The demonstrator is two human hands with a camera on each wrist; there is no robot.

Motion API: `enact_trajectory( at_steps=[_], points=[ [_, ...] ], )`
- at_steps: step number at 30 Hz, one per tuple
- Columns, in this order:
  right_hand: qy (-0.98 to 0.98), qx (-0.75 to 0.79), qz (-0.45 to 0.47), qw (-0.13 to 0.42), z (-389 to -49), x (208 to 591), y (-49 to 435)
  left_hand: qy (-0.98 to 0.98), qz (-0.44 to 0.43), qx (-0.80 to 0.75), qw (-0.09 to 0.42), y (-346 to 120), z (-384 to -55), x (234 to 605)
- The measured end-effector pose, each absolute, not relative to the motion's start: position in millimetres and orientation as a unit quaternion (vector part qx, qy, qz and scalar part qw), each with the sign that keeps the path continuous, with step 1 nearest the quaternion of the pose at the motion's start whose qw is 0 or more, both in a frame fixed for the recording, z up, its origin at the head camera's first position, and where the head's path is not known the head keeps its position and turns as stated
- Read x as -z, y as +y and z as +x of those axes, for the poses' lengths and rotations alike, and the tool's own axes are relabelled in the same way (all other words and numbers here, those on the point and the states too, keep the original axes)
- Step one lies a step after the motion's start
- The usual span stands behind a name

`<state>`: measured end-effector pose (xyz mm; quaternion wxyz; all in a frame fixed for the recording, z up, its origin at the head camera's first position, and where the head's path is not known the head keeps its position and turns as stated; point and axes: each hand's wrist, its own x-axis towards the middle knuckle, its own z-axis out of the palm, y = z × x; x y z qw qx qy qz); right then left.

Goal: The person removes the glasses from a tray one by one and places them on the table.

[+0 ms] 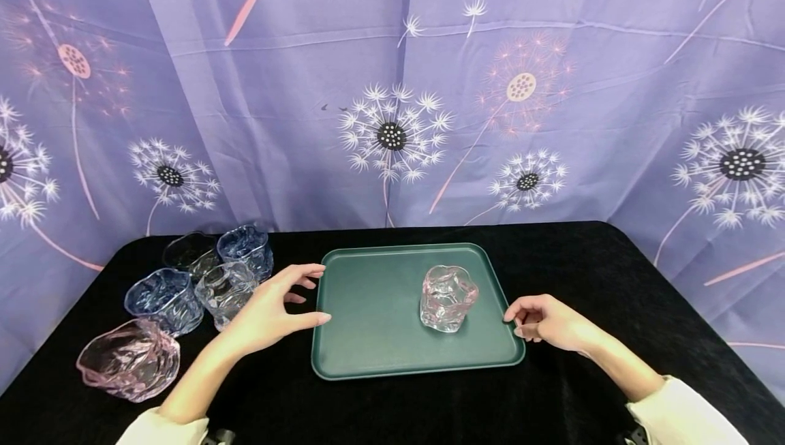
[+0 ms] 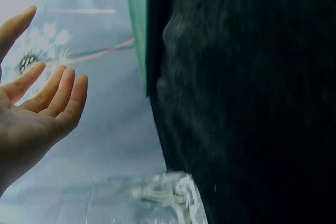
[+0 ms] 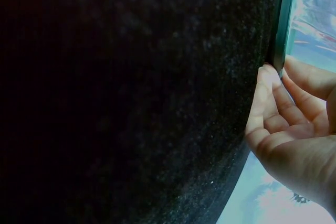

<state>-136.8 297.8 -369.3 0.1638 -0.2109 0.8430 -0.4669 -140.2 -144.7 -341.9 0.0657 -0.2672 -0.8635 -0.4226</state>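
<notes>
A green rectangular tray (image 1: 368,309) lies on the black-covered table. On its right half stands a clear glass cup (image 1: 448,302) with a pink tint and a wavy rim. My right hand (image 1: 548,322) is at the tray's right edge, its curled fingers and thumb pinching the rim; the right wrist view shows the fingertips (image 3: 268,72) right at that edge. At the tray's left side, my left hand (image 1: 276,312) holds nothing, thumb and fingers spread apart. Its fingertips overlap the left rim in the head view, while the left wrist view shows the palm and loosely bent fingers.
Left of the tray, beside my left forearm, several wavy glass cups stand together: a pink one (image 1: 129,360), blue ones (image 1: 165,302) (image 1: 245,251), a clear one (image 1: 227,292) and a dark-looking one (image 1: 190,254). A purple dandelion-print curtain (image 1: 294,125) hangs behind the table.
</notes>
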Motion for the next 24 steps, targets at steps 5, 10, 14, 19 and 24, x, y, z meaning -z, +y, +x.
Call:
enact_trajectory(
  at_steps=[5,10,14,19,24],
  points=[
    [0.846,0.462,-0.207,0.165,-137.1,369.6,297.2,-0.864,-0.283,0.414,0.046,-126.5,-145.7,348.3],
    [0.846,0.463,-0.204,0.166,-137.0,370.3,297.4,-0.853,-0.297,0.428,0.01,-107.8,-150.5,350.6],
    [0.844,0.467,-0.204,0.168,-137.1,370.6,297.7,-0.85,-0.301,0.431,-0.009,-93.6,-153.1,350.5],
    [0.842,0.469,-0.206,0.167,-137.2,370.7,297.5,-0.851,-0.311,0.421,-0.025,-77.3,-157.4,351.5],
    [0.844,0.468,-0.201,0.168,-136.7,370.3,297.4,-0.853,-0.319,0.411,-0.039,-59.5,-160.1,350.7]
  ],
)
